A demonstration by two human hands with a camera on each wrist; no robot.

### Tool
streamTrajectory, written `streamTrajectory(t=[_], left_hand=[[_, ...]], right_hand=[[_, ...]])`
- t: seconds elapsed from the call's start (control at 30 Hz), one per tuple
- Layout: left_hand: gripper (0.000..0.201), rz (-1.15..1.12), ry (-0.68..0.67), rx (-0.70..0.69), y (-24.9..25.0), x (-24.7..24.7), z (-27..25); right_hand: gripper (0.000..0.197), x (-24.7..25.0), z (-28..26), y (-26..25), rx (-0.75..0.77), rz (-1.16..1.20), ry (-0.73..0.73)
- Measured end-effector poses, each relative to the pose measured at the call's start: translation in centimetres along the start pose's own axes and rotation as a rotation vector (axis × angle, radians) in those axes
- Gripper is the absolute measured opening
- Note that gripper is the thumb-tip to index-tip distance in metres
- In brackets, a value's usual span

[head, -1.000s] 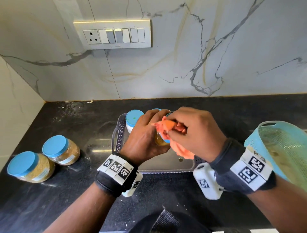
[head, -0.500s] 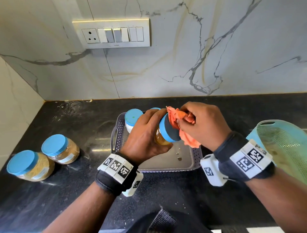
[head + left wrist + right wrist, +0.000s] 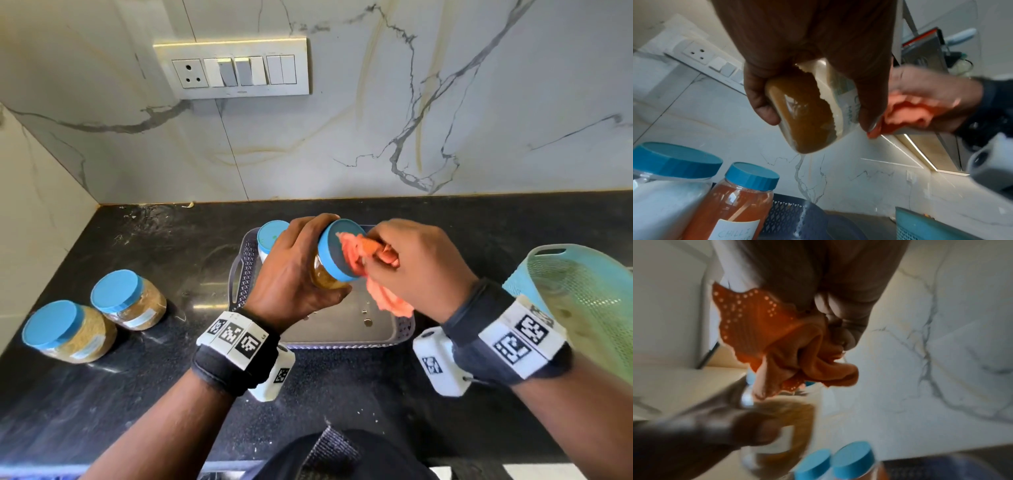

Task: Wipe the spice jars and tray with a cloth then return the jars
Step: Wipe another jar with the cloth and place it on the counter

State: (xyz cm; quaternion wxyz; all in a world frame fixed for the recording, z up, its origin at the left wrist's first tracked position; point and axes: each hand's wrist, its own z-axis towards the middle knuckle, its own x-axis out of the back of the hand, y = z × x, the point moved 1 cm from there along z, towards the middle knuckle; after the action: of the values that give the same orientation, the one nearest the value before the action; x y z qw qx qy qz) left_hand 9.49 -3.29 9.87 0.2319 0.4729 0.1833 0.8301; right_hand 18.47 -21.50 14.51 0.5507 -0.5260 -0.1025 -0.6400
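My left hand grips a spice jar with a blue lid and brown powder, tilted on its side above the grey tray. My right hand holds a bunched orange cloth against the jar's lid. In the left wrist view the jar sits between my fingers and thumb, with the cloth at its right. The right wrist view is blurred and shows the cloth in my fingers. A blue-lidded jar stands in the tray's far left; a chilli jar stands beside a white-filled jar.
Two blue-lidded jars stand on the black counter at the left. A teal mesh basket sits at the right edge, close to my right forearm. A marble wall with a switch panel rises behind.
The jar has been tipped further so that its lid faces up and right. My right hand has moved the cloth from the jar's side onto the lid.
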Motion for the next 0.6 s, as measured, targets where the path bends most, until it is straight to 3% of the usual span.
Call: streamTrajectory(t=[0.1,0.23,0.4,0.6], left_hand=[[0.093,0.0,-0.001,0.012,0.4,-0.1,-0.2],[0.093,-0.019,-0.015,0.018,0.8,-0.1,-0.3],[0.095,0.019,0.003,0.045,1.4,-0.4,-0.1],[0.09,-0.004,0.066,0.07,1.8,-0.4,0.2]], right_hand=[[0.025,0.2,-0.3,0.6,-0.033,-0.007,0.05],[0.013,-0.8,-1.3,-2.6,0.066,0.128,0.035],[0.01,0.0,-0.3,0.9,-0.068,0.121,0.088],[0.011,0.8,-0.5,-0.4,0.07,0.131,-0.02]])
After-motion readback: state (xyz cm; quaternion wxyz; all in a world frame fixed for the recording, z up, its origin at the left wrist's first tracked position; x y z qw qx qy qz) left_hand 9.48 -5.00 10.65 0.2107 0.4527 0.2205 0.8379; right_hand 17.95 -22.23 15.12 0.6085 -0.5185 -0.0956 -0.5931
